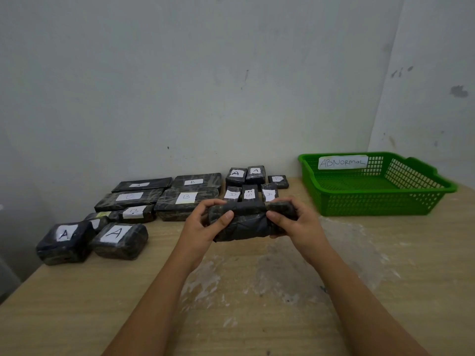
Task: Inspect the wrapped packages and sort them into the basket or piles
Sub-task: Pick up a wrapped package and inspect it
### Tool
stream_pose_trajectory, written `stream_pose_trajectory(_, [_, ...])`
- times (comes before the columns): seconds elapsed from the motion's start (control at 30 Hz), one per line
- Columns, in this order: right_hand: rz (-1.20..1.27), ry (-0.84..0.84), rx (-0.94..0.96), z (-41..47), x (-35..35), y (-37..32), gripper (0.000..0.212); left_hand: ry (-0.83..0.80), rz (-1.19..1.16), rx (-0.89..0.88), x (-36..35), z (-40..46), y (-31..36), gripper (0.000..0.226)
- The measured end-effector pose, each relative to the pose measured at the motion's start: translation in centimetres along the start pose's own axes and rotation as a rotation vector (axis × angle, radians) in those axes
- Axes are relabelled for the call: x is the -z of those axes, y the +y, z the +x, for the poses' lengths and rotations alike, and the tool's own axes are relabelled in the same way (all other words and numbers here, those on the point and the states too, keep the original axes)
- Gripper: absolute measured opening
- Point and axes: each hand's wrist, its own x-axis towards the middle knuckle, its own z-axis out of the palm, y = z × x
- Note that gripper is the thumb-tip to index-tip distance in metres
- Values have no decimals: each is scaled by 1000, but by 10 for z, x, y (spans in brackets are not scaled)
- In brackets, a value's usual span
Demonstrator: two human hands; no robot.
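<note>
I hold a black wrapped package [248,222] above the middle of the table with both hands. My left hand [205,223] grips its left end, thumb on the near face. My right hand [290,219] grips its right end the same way. No label shows on the side facing me. A green basket [380,199] tagged "ABNORMAL" stands at the back right with nothing visible inside. Sorted black packages lie at the back left: two bulky ones marked A [119,240], flat ones marked B [186,201], and small ones [250,192] just behind the held package.
The wooden table [257,291] has pale worn patches in front of me. A white wall rises right behind the packages and the basket. The table's left edge runs close past the A packages [64,242].
</note>
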Motion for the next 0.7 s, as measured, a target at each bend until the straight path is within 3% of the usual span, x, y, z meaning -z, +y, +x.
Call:
stream_pose_trajectory(0.37, [-80, -25, 15, -2, -5, 5, 7, 49, -30, -1, 0, 0, 0, 44])
stream_pose_trajectory(0.53, [-109, 68, 53, 0, -6, 7, 18, 34, -56, 4, -5, -1, -1, 47])
stream_pose_trajectory(0.67, [-105, 35, 28, -2, -7, 6, 5, 58, -46, -1, -5, 0, -2, 36])
stream_pose_trajectory(0.7, [-96, 40, 6, -4, -8, 6, 13, 64, -22, -14, -5, -1, -3, 34])
